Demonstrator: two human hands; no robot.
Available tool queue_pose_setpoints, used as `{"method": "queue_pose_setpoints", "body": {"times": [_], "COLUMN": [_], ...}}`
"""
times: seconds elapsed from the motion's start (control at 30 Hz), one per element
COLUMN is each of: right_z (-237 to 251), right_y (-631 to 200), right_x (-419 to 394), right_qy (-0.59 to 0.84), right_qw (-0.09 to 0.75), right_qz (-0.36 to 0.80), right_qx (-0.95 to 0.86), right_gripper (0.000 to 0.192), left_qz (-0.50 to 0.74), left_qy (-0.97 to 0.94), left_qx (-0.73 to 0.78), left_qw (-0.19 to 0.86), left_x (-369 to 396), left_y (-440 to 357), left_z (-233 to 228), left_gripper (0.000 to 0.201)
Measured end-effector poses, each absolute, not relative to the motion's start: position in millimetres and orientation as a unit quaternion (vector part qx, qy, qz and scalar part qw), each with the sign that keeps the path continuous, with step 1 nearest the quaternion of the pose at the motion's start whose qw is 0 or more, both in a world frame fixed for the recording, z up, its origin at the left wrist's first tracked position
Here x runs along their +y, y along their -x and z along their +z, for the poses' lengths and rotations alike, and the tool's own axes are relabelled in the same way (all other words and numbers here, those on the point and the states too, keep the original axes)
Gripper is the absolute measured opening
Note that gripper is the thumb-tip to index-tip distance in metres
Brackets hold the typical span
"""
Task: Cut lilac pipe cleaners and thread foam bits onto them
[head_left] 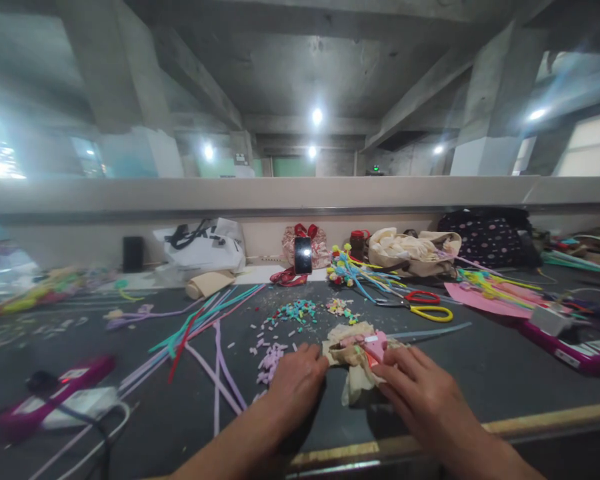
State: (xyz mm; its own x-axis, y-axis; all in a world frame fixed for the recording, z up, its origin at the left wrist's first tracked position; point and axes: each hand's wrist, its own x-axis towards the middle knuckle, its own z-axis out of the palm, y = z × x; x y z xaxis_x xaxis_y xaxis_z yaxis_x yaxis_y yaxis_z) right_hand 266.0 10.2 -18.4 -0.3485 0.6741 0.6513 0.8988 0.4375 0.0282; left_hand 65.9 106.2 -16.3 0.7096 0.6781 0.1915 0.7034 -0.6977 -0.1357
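A crumpled cream cloth (pixel 354 390) lies on the dark table in front of me, with a small pink object (pixel 376 345) partly wrapped in it; folds hide what kind of thing it is. My right hand (pixel 423 387) has its fingers closed on the right side of the pink object, near an orange-red patch. From the left, my left hand (pixel 299 377) has its fingers bent and pressed together at the cloth's edge. A pale blue strip (pixel 430 331) sticks out to the right behind the bundle. Lilac cut bits (pixel 270 363) lie beside my left hand.
Scissors (pixel 423 307) with red and yellow handles lie behind the bundle. Teal bits (pixel 300 310), fuzzy stems (pixel 195 330) and a bunch of yellow-tipped blue stems (pixel 353 267) spread across the table. A phone (pixel 303 255) stands at the back. Purple power strips (pixel 565 350) lie at both sides.
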Motion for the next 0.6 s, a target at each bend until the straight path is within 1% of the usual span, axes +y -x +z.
{"method": "queue_pose_setpoints", "body": {"times": [0.07,0.13,0.23,0.4,0.53,0.6], "right_z": [-23,-33,-52,-79,-76,-64], "right_y": [-272,-273,-266,-243,-215,-194], "right_x": [2,-3,-1,19,36,43], "right_qy": [0.492,0.498,0.490,0.436,0.415,0.415], "right_qw": [0.291,0.273,0.244,0.272,0.247,0.208], "right_qz": [-0.195,-0.199,-0.230,-0.292,-0.290,-0.273], "right_qx": [-0.797,-0.799,-0.805,-0.807,-0.826,-0.843], "right_gripper": [0.018,0.016,0.020,0.027,0.016,0.020], "left_qz": [-0.059,-0.065,-0.084,-0.129,-0.172,-0.192], "left_qy": [0.910,0.894,0.872,0.849,0.831,0.824], "left_qx": [-0.398,-0.432,-0.474,-0.509,-0.527,-0.532], "left_qw": [0.099,0.097,0.087,0.063,0.046,0.038], "left_x": [110,114,119,117,116,114], "left_y": [-55,-43,-26,5,31,41], "left_z": [-10,-3,5,12,12,10], "left_gripper": [0.023,0.028,0.029,0.024,0.021,0.020]}}
